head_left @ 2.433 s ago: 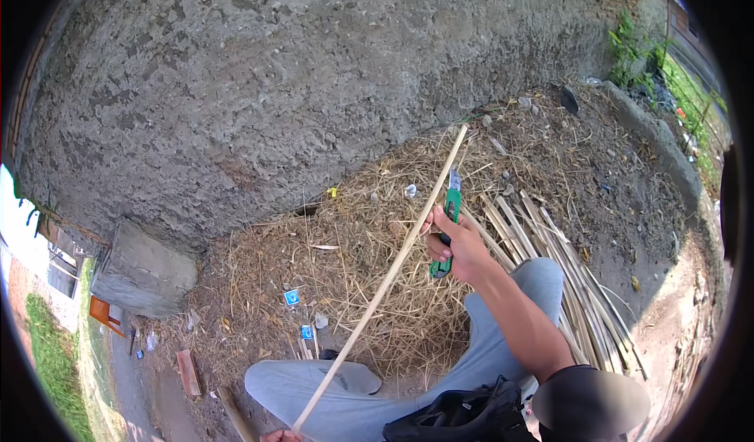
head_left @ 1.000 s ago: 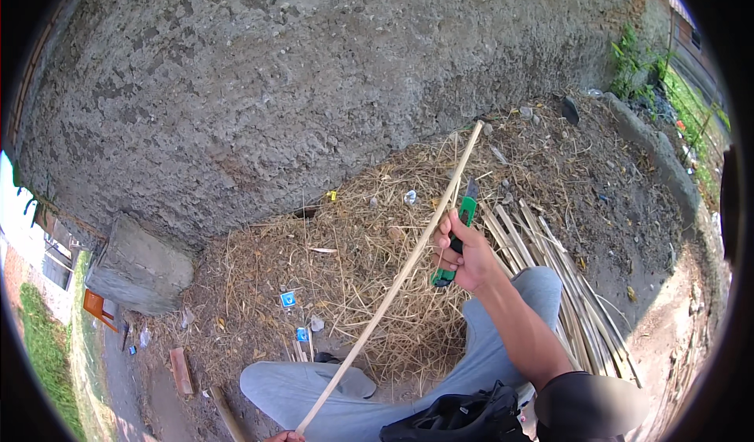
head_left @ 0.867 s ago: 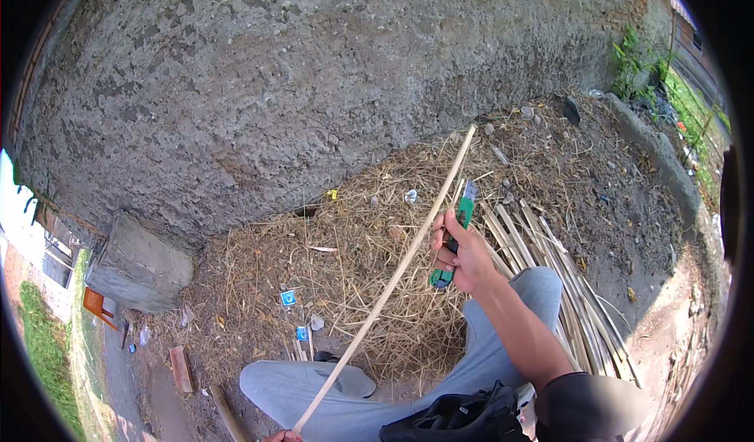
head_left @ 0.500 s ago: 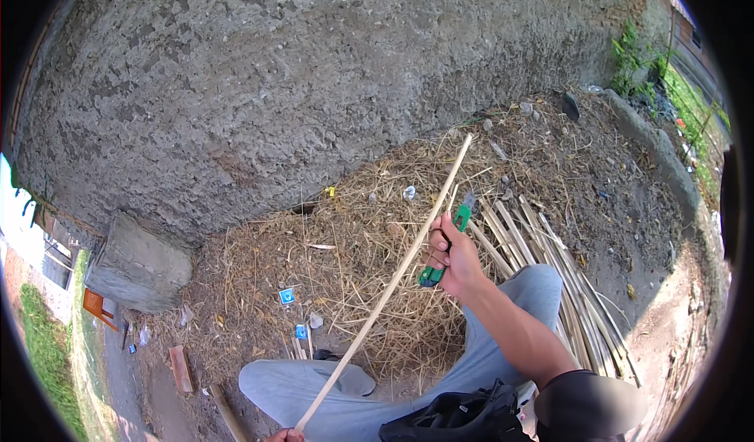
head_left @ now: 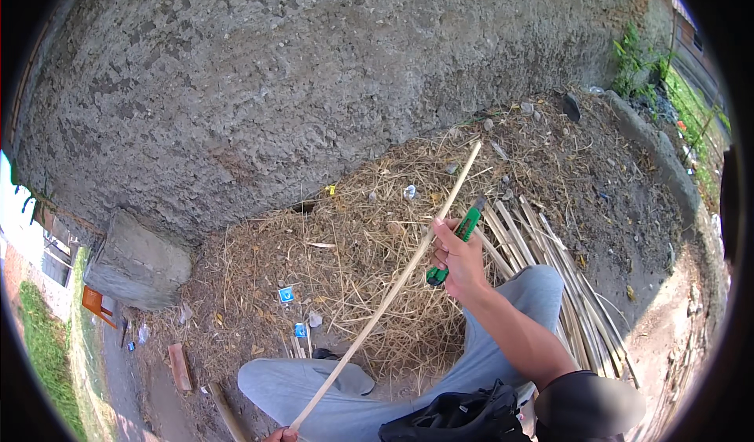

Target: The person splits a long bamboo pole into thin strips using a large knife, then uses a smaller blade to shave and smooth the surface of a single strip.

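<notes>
A long, pale split-bamboo strip (head_left: 375, 315) slants across the view from lower left to upper right. At its near end, my left hand (head_left: 281, 436) is closed on it, only the fingertips showing at the lower edge. My right hand (head_left: 462, 265) is around the green handle of a utility knife (head_left: 469, 223), whose blade points up and away. The thumb and fingers of that hand also meet the strip's upper part. The blade stands to the right of the strip, apart from it. Under the strip are my bent legs in grey trousers (head_left: 302, 385).
Many bamboo strips (head_left: 577, 297) lie piled by my right knee. Straw-like shavings (head_left: 377, 238) cover the ground up to a rough grey wall (head_left: 314, 88). A black bag (head_left: 448, 418) rests at my lap. Leftward are a brick (head_left: 180, 367), a concrete block (head_left: 141, 261) and an orange chair (head_left: 96, 304).
My right hand has shifted slightly to the right and its thumb now reaches the strip. The knife has turned in the grip. The strip's far end has moved a little right and down.
</notes>
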Demonstrator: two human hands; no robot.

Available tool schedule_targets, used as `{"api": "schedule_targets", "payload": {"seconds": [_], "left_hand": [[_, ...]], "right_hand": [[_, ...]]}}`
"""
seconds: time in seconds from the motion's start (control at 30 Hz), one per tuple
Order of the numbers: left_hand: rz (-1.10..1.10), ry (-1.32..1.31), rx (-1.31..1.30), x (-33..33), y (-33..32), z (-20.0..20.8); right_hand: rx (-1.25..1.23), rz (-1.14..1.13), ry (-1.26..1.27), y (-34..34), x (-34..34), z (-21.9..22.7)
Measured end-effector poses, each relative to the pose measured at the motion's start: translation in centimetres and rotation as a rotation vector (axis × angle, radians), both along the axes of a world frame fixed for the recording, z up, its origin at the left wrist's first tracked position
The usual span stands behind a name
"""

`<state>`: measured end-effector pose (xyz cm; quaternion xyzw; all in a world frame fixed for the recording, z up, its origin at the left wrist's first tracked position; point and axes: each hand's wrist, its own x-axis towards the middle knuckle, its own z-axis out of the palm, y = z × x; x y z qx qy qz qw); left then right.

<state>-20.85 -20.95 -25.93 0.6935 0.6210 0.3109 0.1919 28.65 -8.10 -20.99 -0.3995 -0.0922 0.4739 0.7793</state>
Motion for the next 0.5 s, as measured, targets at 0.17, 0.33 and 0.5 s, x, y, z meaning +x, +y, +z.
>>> {"api": "schedule_targets", "payload": {"seconds": [0.17,0.33,0.5], "left_hand": [[0.023,0.031,-0.014,1.6,0.2,1.5],[0.047,0.056,-0.049,0.3,-0.4,0.1],[0.080,0.087,-0.107,-0.7,-1.2,-1.4]], "right_hand": [[0.113,-0.218,0.144,0.4,-1.0,-1.0],[-0.074,-0.135,0.056,0.3,-0.9,-0.2],[-0.138,-0.073,0.049,0.5,-0.5,0.2]]}}
